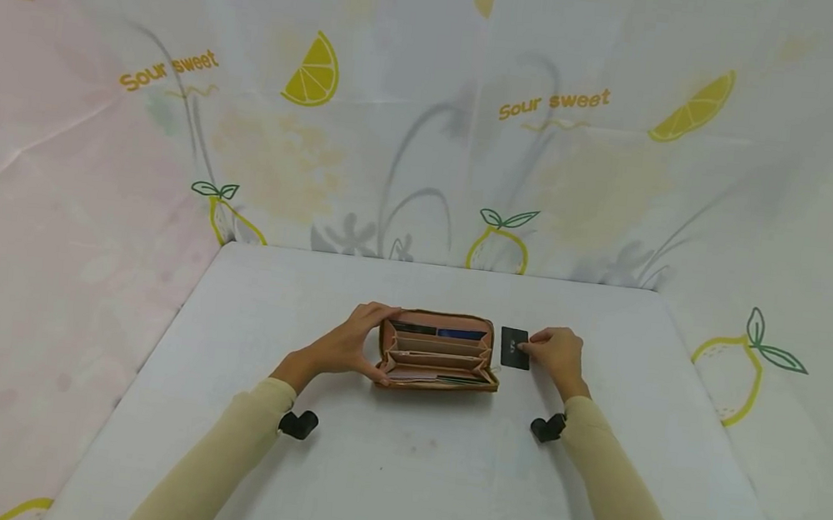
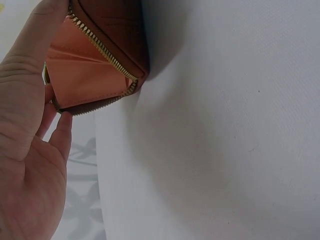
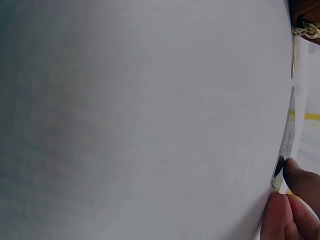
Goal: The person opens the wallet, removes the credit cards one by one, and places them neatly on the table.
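Note:
An unzipped brown wallet (image 1: 441,348) stands open on the white table, its pleated compartments facing up. My left hand (image 1: 344,343) holds its left end, thumb at the near edge and fingers at the far edge. The left wrist view shows the wallet's gold zipper teeth and orange lining (image 2: 85,75) beside the left hand (image 2: 35,130). Just right of the wallet, a black card (image 1: 513,349) is at the fingertips of my right hand (image 1: 556,357). In the right wrist view, the thumb and fingers of the right hand (image 3: 295,205) pinch the card (image 3: 285,145) at one end.
Dark and blue cards (image 1: 460,334) stand in the wallet's far slot, and pale papers or cards (image 1: 420,376) lie in its near one. The white table (image 1: 402,485) meets a lemon-print cloth (image 1: 431,111) at the back. A zipper pull (image 3: 307,31) hangs at the wallet's right end.

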The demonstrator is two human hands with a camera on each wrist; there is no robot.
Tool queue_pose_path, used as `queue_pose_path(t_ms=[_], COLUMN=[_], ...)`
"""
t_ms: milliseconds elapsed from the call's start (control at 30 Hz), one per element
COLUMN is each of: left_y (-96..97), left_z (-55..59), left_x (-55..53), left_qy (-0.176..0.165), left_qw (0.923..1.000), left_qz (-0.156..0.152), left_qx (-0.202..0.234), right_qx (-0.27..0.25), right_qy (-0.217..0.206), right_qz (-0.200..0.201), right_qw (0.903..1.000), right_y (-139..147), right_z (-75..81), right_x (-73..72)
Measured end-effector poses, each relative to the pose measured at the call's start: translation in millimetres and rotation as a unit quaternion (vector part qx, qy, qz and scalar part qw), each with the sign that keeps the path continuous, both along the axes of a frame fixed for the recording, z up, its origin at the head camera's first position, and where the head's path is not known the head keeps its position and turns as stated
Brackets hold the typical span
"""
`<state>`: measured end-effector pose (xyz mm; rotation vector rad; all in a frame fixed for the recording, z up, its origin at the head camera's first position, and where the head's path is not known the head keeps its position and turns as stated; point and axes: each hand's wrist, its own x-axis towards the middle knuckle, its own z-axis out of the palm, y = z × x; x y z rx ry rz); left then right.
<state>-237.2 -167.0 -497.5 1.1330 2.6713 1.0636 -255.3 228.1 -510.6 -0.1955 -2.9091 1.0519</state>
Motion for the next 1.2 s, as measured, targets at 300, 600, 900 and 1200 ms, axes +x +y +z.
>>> queue_pose_path(t_ms=[300, 600, 900, 1200], left_y=[0.2, 0.1, 0.3, -0.9], left_z=[0.6, 2.0, 0.7, 2.3], left_x=[0.7, 1.3, -1.7, -0.8], left_qy=[-0.014, -0.018, -0.015, -0.012], left_qw=[0.9999, 0.9998, 0.9998, 0.9998], left_qz=[0.003, 0.004, 0.001, -0.005], left_qx=[-0.006, -0.008, -0.01, -0.012], right_qx=[0.006, 0.008, 0.042, 0.196], right_qy=[0.03, 0.173, 0.188, 0.166], right_qz=[0.051, 0.143, 0.27, 0.31], right_qw=[0.9983, 0.9745, 0.9436, 0.9154], right_y=[-3.0, -52.2, -96.3, -107.2], right_z=[16.8, 62.7, 69.0, 58.0], right_x=[-4.7, -0.8, 9.8, 11.8])
